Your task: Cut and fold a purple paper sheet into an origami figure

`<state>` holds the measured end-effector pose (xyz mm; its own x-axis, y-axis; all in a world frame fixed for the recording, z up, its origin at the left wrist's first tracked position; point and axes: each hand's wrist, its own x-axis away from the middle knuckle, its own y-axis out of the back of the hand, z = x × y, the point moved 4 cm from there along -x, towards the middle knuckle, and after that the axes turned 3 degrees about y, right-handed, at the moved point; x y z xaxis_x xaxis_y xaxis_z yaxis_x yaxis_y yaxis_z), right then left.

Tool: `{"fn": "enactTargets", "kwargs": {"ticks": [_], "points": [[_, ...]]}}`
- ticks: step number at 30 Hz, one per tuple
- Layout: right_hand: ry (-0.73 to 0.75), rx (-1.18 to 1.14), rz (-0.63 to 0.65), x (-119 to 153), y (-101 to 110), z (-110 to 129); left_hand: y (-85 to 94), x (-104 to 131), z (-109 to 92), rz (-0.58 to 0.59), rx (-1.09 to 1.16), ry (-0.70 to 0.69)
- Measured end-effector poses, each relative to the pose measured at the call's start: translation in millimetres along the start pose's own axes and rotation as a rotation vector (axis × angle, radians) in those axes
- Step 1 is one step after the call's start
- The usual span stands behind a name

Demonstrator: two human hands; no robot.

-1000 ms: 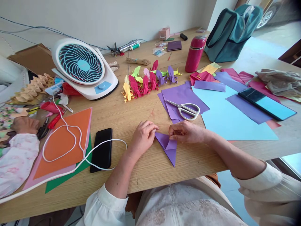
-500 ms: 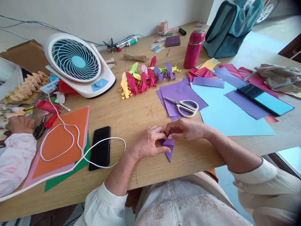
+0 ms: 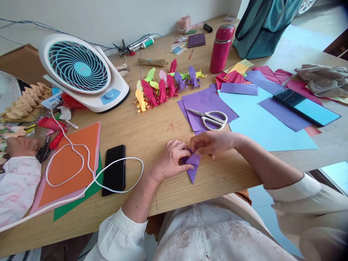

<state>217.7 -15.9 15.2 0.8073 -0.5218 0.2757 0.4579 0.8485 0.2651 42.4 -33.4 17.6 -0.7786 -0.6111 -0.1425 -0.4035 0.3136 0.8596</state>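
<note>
A small folded piece of purple paper (image 3: 193, 170) lies on the table near its front edge, its pointed tip toward me. My left hand (image 3: 172, 159) grips its left side between thumb and fingers. From the right, my right hand (image 3: 210, 145) pinches the upper part, where a flap is raised; the fingertips partly hide it. Just beyond the hands are white-handled scissors (image 3: 214, 120), resting on sheets of purple paper (image 3: 201, 101). Farther back stands a cluster of folded paper figures (image 3: 162, 87) in red, purple, yellow, pink and green.
At left are a black phone (image 3: 113, 170), a white cable (image 3: 133, 158), orange paper (image 3: 73, 163) and a fan (image 3: 81, 69). Another person's hand (image 3: 23, 146) rests at far left. Light-blue paper (image 3: 261, 127), a second phone (image 3: 307, 107) and a pink bottle (image 3: 222, 49) are at right.
The flap at the top of the purple paper has been lifted and shows larger. My right hand has shifted slightly at the fold. The whole view has moved a little.
</note>
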Motion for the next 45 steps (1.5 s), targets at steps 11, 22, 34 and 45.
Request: {"fn": "enactTargets", "kwargs": {"ticks": [11, 22, 34, 45], "points": [[-0.147, -0.045, 0.240, -17.7, 3.4, 13.9, -5.7, -1.0, 7.7, 0.018, 0.013, 0.027], [-0.116, 0.292, 0.161, -2.5, 12.7, 11.1, -4.7, -3.0, 5.1, -0.011, 0.055, 0.018], [-0.143, 0.634, -0.071, 10.7, 16.1, 8.9, -4.3, -2.0, 5.0, -0.041, 0.020, 0.099], [0.038, 0.663, -0.203, 9.4, 10.4, 20.1, -7.0, -1.8, 3.6, -0.028, 0.023, 0.133]]}}
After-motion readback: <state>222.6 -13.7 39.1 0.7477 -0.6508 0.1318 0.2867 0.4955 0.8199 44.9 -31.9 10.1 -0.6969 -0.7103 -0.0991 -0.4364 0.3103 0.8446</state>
